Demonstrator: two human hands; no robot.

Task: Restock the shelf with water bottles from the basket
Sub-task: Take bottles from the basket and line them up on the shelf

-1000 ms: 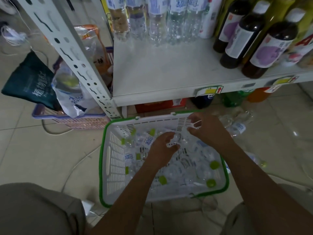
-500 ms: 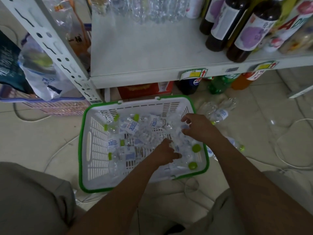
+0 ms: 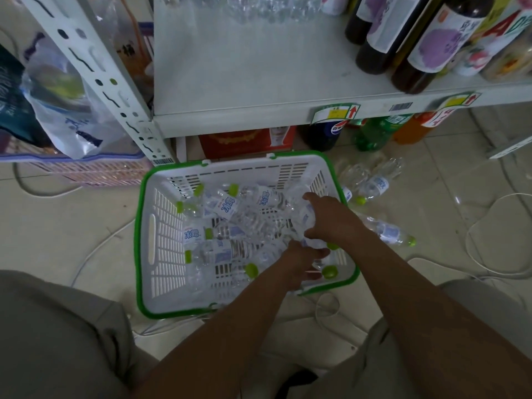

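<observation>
Water bottles (image 3: pixel 227 207) in the basket (image 3: pixel 149 240): clear, smooth, likely slippery (grip mid-body). Right hand (image 3: pixel 331 218) curls round one; left hand (image 3: pixel 299 260) fingers' grip unclear.

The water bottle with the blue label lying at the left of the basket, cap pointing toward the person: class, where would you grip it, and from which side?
Grip the water bottle around its labelled middle, coming from above. It lies on its side near the top of the pile with its rounded body exposed, while the basket wall blocks a reach from the left.
</observation>
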